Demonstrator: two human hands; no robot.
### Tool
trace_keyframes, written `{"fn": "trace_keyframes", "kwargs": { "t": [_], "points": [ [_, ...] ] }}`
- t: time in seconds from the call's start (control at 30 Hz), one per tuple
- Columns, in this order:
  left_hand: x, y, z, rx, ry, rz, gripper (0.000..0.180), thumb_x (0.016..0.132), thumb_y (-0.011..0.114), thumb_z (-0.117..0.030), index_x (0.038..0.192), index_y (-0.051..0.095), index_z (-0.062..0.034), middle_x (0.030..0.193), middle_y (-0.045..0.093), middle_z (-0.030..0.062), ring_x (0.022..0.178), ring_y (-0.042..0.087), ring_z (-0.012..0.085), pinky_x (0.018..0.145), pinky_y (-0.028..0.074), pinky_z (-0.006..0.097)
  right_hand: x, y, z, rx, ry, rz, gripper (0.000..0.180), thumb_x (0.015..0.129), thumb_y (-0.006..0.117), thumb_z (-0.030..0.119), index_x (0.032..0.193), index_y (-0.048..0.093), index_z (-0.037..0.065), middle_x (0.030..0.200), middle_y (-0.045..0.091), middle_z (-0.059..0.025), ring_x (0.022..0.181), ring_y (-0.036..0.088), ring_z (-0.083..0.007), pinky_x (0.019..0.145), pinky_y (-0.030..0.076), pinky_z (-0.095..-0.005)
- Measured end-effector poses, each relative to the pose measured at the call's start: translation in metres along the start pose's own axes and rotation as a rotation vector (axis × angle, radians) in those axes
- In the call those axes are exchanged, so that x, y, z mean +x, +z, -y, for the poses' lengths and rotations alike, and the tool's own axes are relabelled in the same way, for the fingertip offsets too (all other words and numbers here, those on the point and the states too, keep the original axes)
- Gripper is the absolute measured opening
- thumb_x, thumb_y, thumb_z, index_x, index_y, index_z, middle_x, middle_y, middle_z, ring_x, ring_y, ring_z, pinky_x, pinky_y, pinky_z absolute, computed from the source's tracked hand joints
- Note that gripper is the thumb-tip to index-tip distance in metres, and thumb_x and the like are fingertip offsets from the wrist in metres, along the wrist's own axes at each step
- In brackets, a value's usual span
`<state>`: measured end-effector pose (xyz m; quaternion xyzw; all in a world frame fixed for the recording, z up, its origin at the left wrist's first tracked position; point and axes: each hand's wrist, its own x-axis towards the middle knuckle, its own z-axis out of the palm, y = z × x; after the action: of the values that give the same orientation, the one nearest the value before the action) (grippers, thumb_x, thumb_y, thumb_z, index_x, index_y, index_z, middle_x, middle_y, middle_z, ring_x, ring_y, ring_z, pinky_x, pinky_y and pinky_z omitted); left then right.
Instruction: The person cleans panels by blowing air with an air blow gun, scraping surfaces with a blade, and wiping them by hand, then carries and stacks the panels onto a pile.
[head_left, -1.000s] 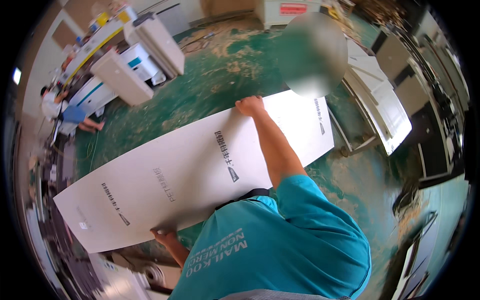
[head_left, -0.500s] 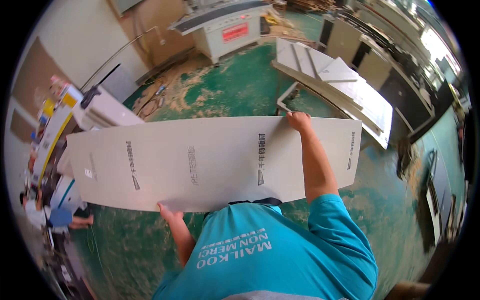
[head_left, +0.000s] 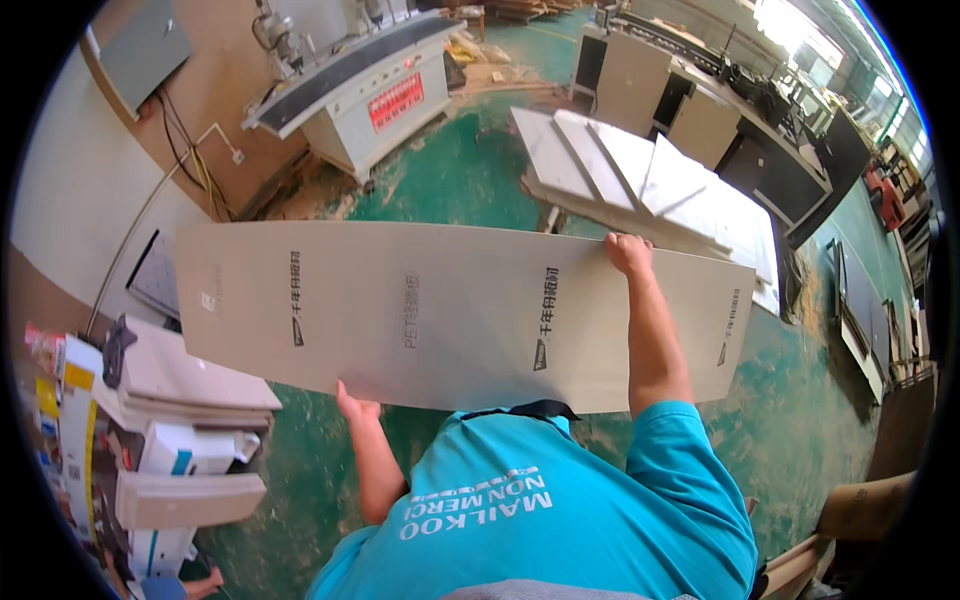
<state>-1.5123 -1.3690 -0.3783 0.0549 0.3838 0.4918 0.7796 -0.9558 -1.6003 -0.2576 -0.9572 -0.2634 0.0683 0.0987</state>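
Note:
A long, pale grey-white board [head_left: 470, 310] with dark printed marks stretches sideways in front of my body. My right hand [head_left: 630, 254] is closed over its far edge, right of the middle. Under the near edge, toward the left, my left hand [head_left: 357, 402] supports it with the thumb showing at the edge; the other fingers are mostly hidden beneath. The board's near side lies close against my waist.
Beyond the board, marble-patterned panels [head_left: 640, 170] are stacked on a low support. A white machine [head_left: 375, 105] with a red label stands farther back. At left are more panels [head_left: 190, 500] and part of another person [head_left: 205, 583]. Dark-framed cabinets [head_left: 720, 120] line the back right.
The view has turned to the right, so the machine and stacked panels appear farther left. The board has turned along with me, still held in both hands.

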Motion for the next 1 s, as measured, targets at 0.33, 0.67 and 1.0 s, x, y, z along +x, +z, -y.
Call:
{"fn": "trace_keyframes", "kwargs": {
  "t": [0.33,0.67,1.0],
  "points": [
    [0.277,0.150,-0.036,-0.006,-0.078,-0.125,0.054,0.101,0.026,-0.042,0.139,0.044,-0.0071,0.138,0.050,0.0098,0.126,0.047,0.0325,0.105,0.039,0.050,0.279,0.000,0.210,-0.197,-0.172,-0.031,0.052,0.096,0.030,0.045,0.106,0.070,0.012,0.110,0.067,-0.0155,0.106,0.059,-0.0331,0.101,0.034,-0.0504],
    [0.592,0.334,-0.113,-0.076,-0.078,-0.188,0.055,0.100,0.024,-0.040,0.138,0.045,-0.0070,0.137,0.050,0.0113,0.125,0.048,0.0341,0.104,0.040,0.051,0.604,0.004,0.503,-0.190,-0.198,-0.017,0.057,0.096,0.031,0.048,0.101,0.072,0.008,0.104,0.069,-0.0164,0.110,0.058,-0.0350,0.100,0.035,-0.0498],
    [0.827,0.553,-0.151,-0.125,-0.057,-0.045,0.056,0.096,0.029,-0.038,0.138,0.043,-0.0045,0.140,0.048,0.0125,0.128,0.045,0.0348,0.105,0.037,0.052,0.919,0.007,0.664,-0.205,-0.277,0.015,0.057,0.097,0.029,0.048,0.102,0.071,0.010,0.104,0.069,-0.0136,0.106,0.060,-0.0329,0.098,0.038,-0.0458]
  ]
}}
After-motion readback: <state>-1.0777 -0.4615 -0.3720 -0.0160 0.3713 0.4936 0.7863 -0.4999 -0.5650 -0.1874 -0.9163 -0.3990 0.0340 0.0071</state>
